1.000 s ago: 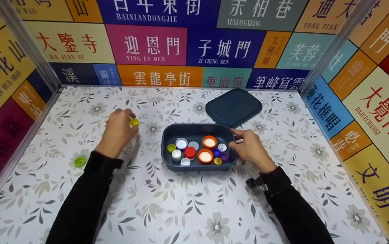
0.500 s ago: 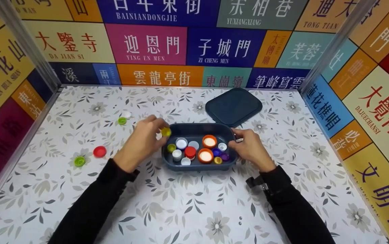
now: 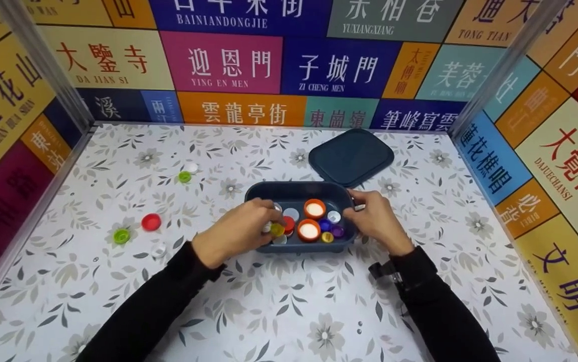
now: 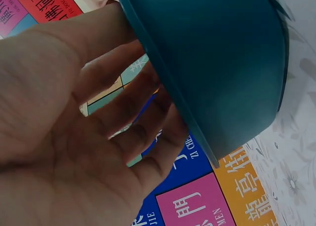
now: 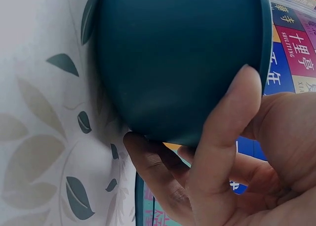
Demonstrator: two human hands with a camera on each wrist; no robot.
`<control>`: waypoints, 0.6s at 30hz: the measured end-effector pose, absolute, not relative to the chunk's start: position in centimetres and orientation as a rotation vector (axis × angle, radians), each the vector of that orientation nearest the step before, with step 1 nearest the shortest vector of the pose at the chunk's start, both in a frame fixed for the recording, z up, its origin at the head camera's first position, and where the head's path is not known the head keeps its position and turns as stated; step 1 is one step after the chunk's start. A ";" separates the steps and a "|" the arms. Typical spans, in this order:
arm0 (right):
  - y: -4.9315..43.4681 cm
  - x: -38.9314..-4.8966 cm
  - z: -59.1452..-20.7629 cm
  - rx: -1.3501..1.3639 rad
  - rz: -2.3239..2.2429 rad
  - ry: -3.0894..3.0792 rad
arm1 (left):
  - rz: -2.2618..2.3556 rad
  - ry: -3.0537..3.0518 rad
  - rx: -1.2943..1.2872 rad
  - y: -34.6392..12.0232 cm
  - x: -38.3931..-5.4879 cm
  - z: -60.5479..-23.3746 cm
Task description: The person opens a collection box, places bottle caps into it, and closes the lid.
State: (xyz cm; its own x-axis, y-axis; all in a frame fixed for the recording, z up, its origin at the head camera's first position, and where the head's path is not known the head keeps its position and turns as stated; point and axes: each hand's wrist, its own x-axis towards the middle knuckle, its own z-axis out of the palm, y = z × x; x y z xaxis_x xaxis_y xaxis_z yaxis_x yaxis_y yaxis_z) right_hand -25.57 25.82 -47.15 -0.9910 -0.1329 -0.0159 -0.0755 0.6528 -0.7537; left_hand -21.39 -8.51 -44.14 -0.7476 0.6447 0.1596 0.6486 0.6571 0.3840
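Observation:
A dark blue-grey plastic box stands on the table with several bottle caps inside, among them two orange-rimmed caps, purple caps and a red cap. My left hand reaches over the box's left end, and a yellow bottle cap shows at its fingertips. In the left wrist view the fingertips are hidden behind the box's rim. My right hand holds the box at its right end; in the right wrist view a digit presses the outer wall while other fingers curl about the corner.
Behind the box lies its dark lid. Loose on the table at left are a red cap, green caps, a clear cap and a white cap. Printed panels wall the back and sides.
My left hand has carried the yellow bottle cap rightward from the table into the box, uncovering caps on the left. My right hand has stayed on the box. The head view has shifted slightly.

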 end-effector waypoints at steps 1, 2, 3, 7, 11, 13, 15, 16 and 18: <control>25.9 -25.6 -47.1 -0.182 -1.268 2.792 | -0.667 -2.867 -1.123 -8.5 -21.5 -44.1; 25.9 -25.7 -47.0 -0.189 -1.267 2.795 | -0.670 -2.879 -1.133 -8.5 -21.5 -44.1; 25.9 -25.8 -47.0 -0.187 -1.265 2.800 | -0.680 -2.888 -1.143 -8.5 -21.6 -44.0; 26.0 -25.6 -47.3 -0.191 -1.264 2.809 | -0.721 -2.908 -1.180 -8.5 -21.7 -44.4; 25.9 -25.6 -47.5 -0.200 -1.246 2.823 | -0.744 -2.897 -1.200 -8.6 -21.7 -44.5; 25.9 -25.7 -47.5 -0.204 -1.245 2.822 | -0.750 -2.896 -1.198 -8.6 -21.8 -44.5; 25.8 -25.8 -47.4 -0.206 -1.251 2.820 | -0.741 -2.894 -1.187 -8.7 -21.9 -44.4; 25.8 -25.8 -47.4 -0.206 -1.254 2.819 | -0.731 -2.895 -1.177 -8.7 -21.9 -44.4; 25.8 -25.8 -47.5 -0.209 -1.259 2.810 | -0.729 -2.896 -1.159 -8.8 -21.9 -44.4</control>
